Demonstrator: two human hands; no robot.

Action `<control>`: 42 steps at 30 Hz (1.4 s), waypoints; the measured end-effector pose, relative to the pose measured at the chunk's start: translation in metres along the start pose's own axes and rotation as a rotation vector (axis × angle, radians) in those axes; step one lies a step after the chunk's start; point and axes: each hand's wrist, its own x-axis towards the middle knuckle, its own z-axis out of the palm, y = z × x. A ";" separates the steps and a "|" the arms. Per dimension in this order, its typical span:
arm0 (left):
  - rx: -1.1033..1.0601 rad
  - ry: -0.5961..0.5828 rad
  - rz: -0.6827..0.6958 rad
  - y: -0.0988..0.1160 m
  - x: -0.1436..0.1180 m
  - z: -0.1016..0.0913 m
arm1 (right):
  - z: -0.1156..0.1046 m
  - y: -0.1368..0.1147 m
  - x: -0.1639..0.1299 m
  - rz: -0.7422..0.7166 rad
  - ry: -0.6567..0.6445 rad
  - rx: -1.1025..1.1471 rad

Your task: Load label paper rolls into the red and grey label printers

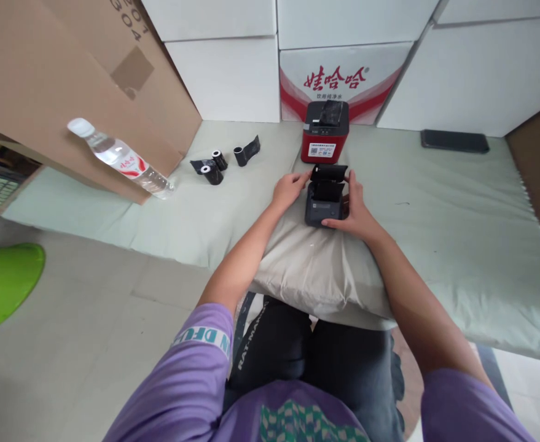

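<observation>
Where the view begins, purple sleeves and dark trousers are seen at the bottom edge, with both bare forearms stretched forward over a soft beige pillow (306, 270) whose cloth is creased. On the pillow's far end a small dark grey printer (325, 202) is set, boxy with rounded corners, its hinged lid tipped up and open. The printer is gripped along its right side by the right hand (357, 212), the thumb laid at the near edge and the fingers curled narrow against the casing. The raised lid's left edge is touched by the left hand (288, 187), fingers bent and close together. The pillow is carried by a pale green mattress (458, 209), smooth and flat, spread over a pale tiled floor (90, 319). Just beyond the small printer, a larger printer (325, 132) is stood upright, red-bodied with a glossy black top. To the left of it, three small black rolls (219, 162) are scattered on the mattress, cylindrical, with loose tails. Farther left, a clear plastic bottle (120, 159) with a white cap is leaned against a brown cardboard sheet (43, 80). At the far right a flat black slab (454, 141) is laid. White boxes (233, 73) are stacked behind.
</observation>
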 end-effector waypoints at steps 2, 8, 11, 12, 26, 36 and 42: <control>0.066 0.104 -0.002 0.001 0.000 0.003 | 0.000 0.000 0.000 -0.005 0.000 -0.008; 0.046 0.188 0.140 0.002 -0.001 0.004 | 0.000 -0.002 -0.001 -0.006 0.003 -0.020; 0.052 0.156 0.320 0.009 -0.005 0.000 | 0.001 -0.001 0.000 0.001 0.004 -0.009; 0.076 0.119 0.381 0.011 -0.007 -0.001 | 0.001 -0.001 0.000 0.005 0.004 -0.003; 0.581 -0.385 0.289 0.076 -0.004 -0.020 | 0.001 -0.003 -0.001 0.011 0.004 0.012; 0.845 -0.459 0.288 0.118 0.005 0.002 | 0.002 0.003 0.000 0.029 0.016 0.014; 0.152 -0.133 0.281 0.085 -0.007 -0.059 | 0.005 0.001 0.000 0.014 0.036 0.013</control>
